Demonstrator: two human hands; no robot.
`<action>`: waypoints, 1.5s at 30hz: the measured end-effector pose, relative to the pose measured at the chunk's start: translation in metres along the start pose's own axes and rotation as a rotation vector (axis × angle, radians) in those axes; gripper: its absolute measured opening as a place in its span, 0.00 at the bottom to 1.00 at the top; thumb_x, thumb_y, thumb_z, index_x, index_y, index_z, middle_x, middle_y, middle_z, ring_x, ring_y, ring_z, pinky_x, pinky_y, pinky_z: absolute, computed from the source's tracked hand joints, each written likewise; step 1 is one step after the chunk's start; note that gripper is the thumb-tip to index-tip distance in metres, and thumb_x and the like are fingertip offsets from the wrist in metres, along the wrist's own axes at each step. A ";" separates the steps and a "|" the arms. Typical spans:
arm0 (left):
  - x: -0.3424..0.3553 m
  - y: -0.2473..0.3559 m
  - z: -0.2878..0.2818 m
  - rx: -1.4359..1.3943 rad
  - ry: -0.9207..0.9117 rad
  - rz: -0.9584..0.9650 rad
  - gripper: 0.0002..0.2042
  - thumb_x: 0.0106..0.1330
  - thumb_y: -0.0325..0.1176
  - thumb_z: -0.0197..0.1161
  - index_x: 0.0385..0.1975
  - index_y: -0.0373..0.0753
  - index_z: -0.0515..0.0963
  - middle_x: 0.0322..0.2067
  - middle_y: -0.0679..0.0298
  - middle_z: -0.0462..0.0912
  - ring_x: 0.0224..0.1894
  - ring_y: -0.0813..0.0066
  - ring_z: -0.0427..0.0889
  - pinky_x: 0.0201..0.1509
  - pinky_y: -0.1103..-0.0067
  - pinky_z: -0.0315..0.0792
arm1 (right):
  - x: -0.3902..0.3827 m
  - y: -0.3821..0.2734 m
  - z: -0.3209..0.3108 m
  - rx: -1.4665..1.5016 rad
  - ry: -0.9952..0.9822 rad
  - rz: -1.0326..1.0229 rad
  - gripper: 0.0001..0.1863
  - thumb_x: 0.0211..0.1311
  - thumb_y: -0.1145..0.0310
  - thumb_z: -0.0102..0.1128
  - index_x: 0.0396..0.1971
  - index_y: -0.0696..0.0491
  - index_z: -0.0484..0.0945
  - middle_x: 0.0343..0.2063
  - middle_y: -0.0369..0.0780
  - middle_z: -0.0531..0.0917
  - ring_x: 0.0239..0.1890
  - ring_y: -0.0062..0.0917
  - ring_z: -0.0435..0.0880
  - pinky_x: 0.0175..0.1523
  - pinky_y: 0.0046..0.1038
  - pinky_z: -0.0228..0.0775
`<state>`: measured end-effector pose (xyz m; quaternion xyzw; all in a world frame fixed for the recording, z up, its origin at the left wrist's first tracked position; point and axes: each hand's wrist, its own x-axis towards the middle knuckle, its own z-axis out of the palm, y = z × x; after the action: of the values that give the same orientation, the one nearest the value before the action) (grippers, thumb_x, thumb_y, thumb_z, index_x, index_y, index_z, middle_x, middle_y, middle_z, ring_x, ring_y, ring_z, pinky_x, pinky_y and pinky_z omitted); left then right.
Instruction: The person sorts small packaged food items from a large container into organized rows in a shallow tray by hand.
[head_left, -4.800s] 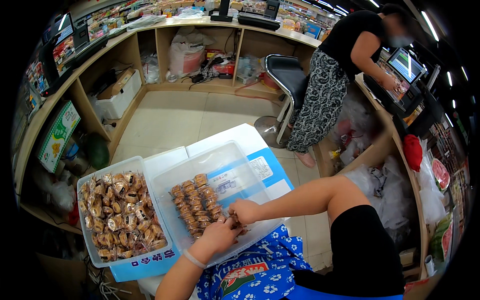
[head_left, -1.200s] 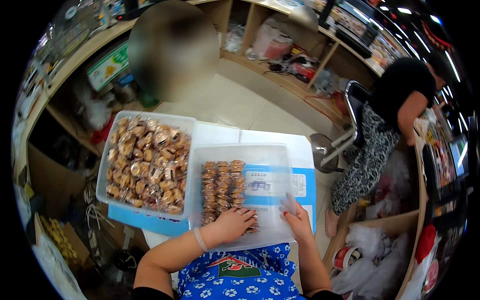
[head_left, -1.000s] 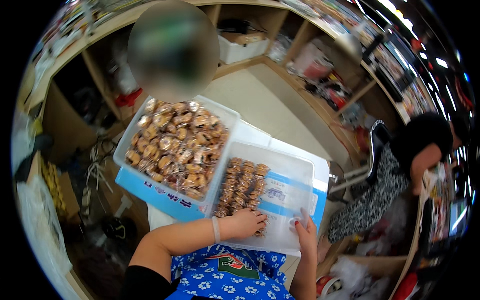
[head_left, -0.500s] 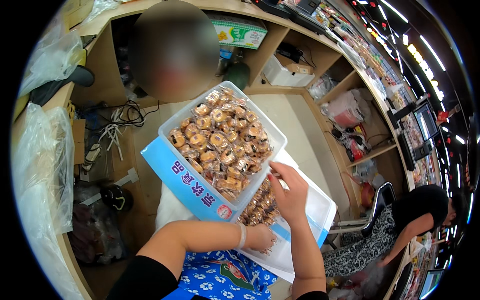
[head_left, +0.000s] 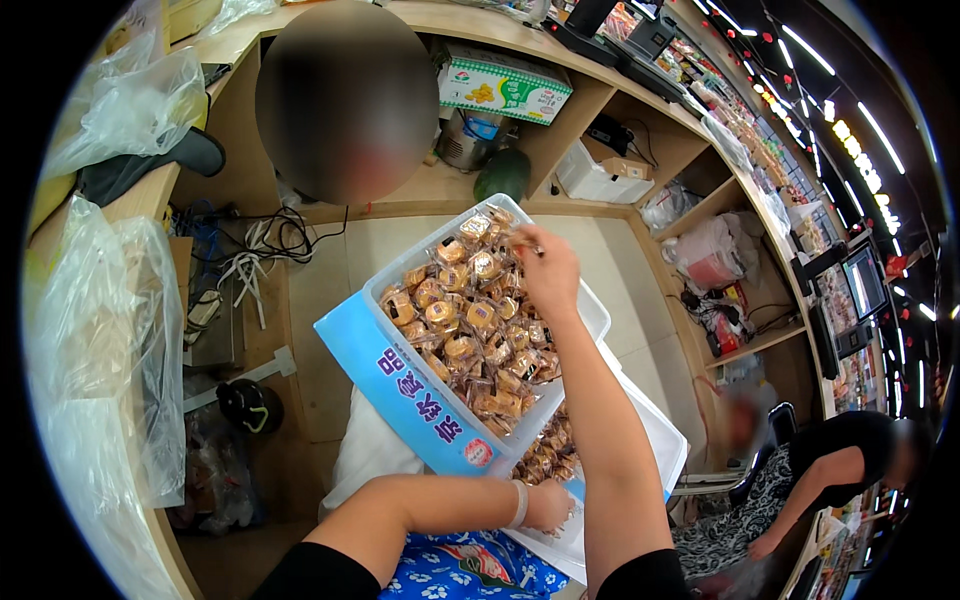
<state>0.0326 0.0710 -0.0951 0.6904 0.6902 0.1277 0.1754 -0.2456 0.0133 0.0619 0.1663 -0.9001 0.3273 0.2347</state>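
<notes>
A clear plastic tub [head_left: 598,318] full of individually wrapped round cookies [head_left: 480,314] stands tilted in front of me, with a blue printed panel [head_left: 395,385] along its near left side. My right hand [head_left: 550,270] reaches over the tub's far right part, fingers pinched on a wrapped cookie that they mostly cover. Below the tub's near right edge lies a white box [head_left: 650,425] holding more small wrapped pieces [head_left: 548,455], partly hidden by my right forearm. Beside these pieces my left hand [head_left: 546,506], a pale band at its wrist, is closed; what it holds is mostly hidden.
Wooden counter shelving curves around, with a green-and-white carton [head_left: 510,85], a watermelon [head_left: 503,175] and a white bin [head_left: 590,175]. Cables [head_left: 270,235] lie at left near plastic bags [head_left: 110,340]. A person [head_left: 790,480] in black bends at the right.
My right hand has moved from the tub's near right corner up and over its cookies at the far right. My left hand stays beside the smaller pieces. The whole view has shifted slightly.
</notes>
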 end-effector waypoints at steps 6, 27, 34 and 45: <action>-0.005 0.003 -0.015 -0.078 -0.053 -0.085 0.17 0.62 0.42 0.63 0.49 0.44 0.84 0.56 0.58 0.77 0.55 0.61 0.80 0.47 0.62 0.77 | -0.006 -0.020 -0.025 0.752 -0.233 0.510 0.13 0.62 0.74 0.62 0.46 0.61 0.81 0.34 0.36 0.85 0.34 0.19 0.81 0.41 0.24 0.75; -0.032 0.014 -0.055 0.008 -0.098 -0.076 0.18 0.64 0.37 0.63 0.53 0.41 0.80 0.59 0.63 0.75 0.59 0.65 0.77 0.57 0.66 0.74 | -0.127 -0.009 -0.071 0.271 -0.416 0.244 0.12 0.65 0.78 0.58 0.47 0.57 0.81 0.41 0.37 0.86 0.41 0.19 0.84 0.45 0.22 0.75; -0.033 0.010 -0.050 0.033 -0.102 -0.066 0.18 0.61 0.29 0.62 0.53 0.42 0.80 0.62 0.62 0.71 0.61 0.64 0.75 0.59 0.69 0.72 | -0.125 -0.017 -0.102 0.759 -0.261 0.661 0.13 0.69 0.76 0.54 0.51 0.56 0.77 0.41 0.37 0.85 0.42 0.20 0.83 0.44 0.23 0.77; -0.036 0.005 -0.043 0.015 -0.005 -0.020 0.14 0.65 0.31 0.55 0.47 0.40 0.82 0.60 0.57 0.72 0.57 0.60 0.78 0.57 0.66 0.72 | -0.089 -0.017 -0.075 0.340 -0.687 0.323 0.14 0.54 0.82 0.65 0.43 0.58 0.81 0.42 0.41 0.83 0.47 0.25 0.82 0.50 0.27 0.76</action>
<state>0.0191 0.0383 -0.0520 0.6851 0.6974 0.1190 0.1734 -0.1397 0.0639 0.0739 0.1588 -0.8738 0.4293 -0.1643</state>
